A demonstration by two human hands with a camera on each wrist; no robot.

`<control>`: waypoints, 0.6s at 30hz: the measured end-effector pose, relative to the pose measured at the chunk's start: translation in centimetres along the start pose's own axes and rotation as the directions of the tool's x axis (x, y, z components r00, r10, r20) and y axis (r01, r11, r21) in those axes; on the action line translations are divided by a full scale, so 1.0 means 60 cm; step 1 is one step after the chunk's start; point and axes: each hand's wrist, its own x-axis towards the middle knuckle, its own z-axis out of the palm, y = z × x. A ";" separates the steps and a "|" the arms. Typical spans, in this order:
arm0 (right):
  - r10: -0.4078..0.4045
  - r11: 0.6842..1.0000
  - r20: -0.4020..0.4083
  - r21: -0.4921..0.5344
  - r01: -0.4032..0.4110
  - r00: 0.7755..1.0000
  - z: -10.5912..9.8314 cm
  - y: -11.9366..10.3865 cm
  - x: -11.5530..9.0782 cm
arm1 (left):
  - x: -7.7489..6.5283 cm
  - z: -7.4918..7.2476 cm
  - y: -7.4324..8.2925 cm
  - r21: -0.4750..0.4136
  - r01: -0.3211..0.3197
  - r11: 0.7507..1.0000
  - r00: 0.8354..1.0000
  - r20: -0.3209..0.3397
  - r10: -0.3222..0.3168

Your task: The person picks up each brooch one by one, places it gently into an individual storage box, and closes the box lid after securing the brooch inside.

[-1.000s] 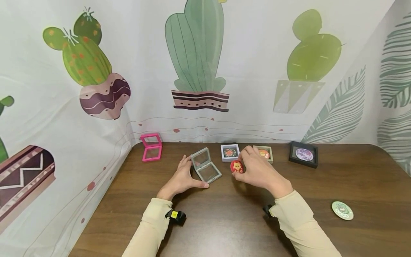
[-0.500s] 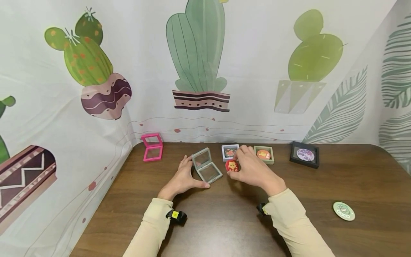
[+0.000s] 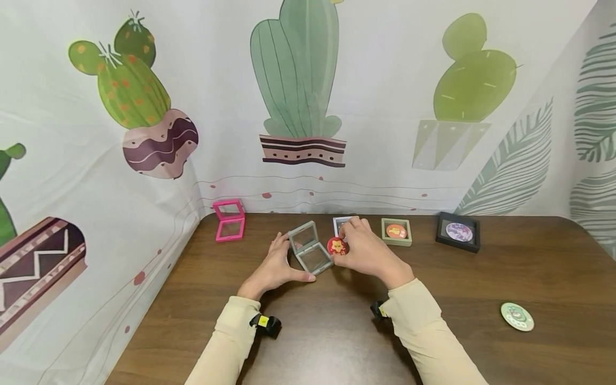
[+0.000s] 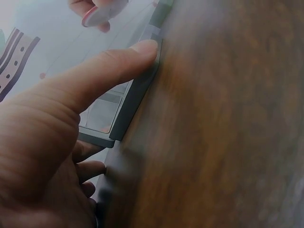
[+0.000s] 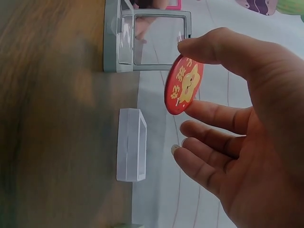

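My left hand (image 3: 275, 269) holds a small grey display case (image 3: 310, 249), which stands with its hinged lid raised and clear windows in both halves. The thumb presses the near corner while the fingers lie along its left side. Between thumb and fingertips of my right hand (image 3: 369, 252) is a round red pin badge (image 3: 338, 246) with a yellow star face. In the right wrist view the badge (image 5: 183, 86) is tilted, its printed face showing, apart from the grey case (image 5: 159, 65). The head view shows the badge just beside the case's right edge.
Behind my right hand a white case (image 3: 339, 221) is partly hidden. To its right stand a pale green case (image 3: 408, 241) with an orange badge and a black case (image 3: 474, 247) with a purple one. A raised-lid pink case (image 3: 230, 218) sits back left; a green badge (image 3: 517, 316) lies right.
My right hand has moved left with the red badge, from in front of the white case to the grey case's edge. The left hand and the grey case have stayed put.
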 end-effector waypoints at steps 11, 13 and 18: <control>0.018 1.000 0.025 0.023 -0.019 1.000 0.012 -0.010 0.012 | 0.000 -0.001 0.001 -0.009 0.002 1.000 1.000 0.005 -0.002; 0.017 0.999 0.028 0.030 -0.017 0.999 0.014 -0.013 0.014 | 0.000 -0.001 0.000 -0.008 0.002 1.000 1.000 0.005 -0.002; 0.010 0.998 0.034 0.058 -0.012 0.999 0.021 -0.019 0.020 | 0.001 0.001 -0.002 0.000 0.000 1.000 1.000 0.007 0.000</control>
